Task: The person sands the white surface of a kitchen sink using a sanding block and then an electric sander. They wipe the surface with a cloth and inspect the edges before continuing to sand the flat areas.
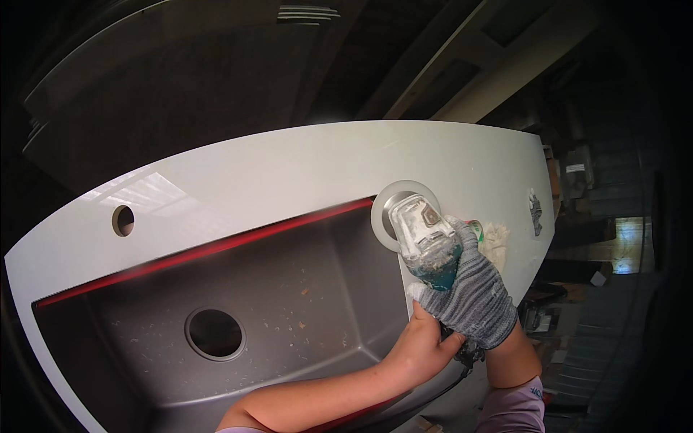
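Note:
An angle grinder (427, 242) with a dusty metal head and teal body is held in both hands. Its pale round disc (378, 220) lies over the far right corner of the sink cutout, at the white countertop (303, 162). My right hand (478, 299), in a grey striped knit glove, wraps round the body. My bare left hand (422, 346) is closed on the rear end, where a dark cable (437, 395) trails down. Left of the hands sits a grey sink basin (281, 289), with a red strip (216, 249) along its far edge.
The basin has a round drain hole (215, 334) and scattered pale specks. A faucet hole (123, 221) pierces the countertop at left. A whitish cloth (497, 245) lies right of the grinder; a grey glove-like piece (535, 211) rests near the right edge. Boards (462, 72) lean behind.

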Demonstrator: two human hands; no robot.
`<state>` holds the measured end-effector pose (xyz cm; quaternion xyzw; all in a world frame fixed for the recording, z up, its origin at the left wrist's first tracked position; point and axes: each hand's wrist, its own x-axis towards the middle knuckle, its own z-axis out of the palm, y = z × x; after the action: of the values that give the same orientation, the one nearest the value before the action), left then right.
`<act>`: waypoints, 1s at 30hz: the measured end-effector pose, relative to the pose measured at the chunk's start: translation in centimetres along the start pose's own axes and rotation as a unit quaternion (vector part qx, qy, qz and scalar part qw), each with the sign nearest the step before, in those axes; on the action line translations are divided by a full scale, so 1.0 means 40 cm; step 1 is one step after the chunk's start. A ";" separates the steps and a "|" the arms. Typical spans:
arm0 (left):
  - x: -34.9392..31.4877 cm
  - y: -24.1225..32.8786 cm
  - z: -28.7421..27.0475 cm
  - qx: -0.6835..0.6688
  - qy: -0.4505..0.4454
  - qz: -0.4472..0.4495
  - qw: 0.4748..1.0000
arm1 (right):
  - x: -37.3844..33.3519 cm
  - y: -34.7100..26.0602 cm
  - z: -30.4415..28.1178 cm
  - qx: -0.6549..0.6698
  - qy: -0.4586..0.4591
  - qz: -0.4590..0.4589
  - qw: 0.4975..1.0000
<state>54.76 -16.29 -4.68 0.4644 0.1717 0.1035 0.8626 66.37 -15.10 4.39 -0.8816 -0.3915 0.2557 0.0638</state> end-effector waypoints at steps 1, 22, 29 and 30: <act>0.000 -0.001 -0.001 -0.008 -0.005 -0.013 1.000 | 0.001 -0.002 0.000 -0.003 -0.003 -0.001 1.000; -0.052 0.015 0.024 0.046 -0.039 -0.001 0.998 | -0.053 0.002 -0.008 -0.026 -0.033 0.030 0.999; -0.030 0.003 0.023 -0.051 -0.026 -0.047 0.997 | -0.030 -0.016 -0.013 -0.049 -0.024 0.027 0.998; -0.031 -0.005 0.026 -0.049 -0.023 -0.044 0.998 | -0.030 -0.017 -0.013 -0.048 -0.026 0.028 0.998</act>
<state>54.03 -17.61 -4.07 0.4155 0.1669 0.0634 0.8919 65.50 -15.45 5.52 -0.8871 -0.3803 0.2614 0.0037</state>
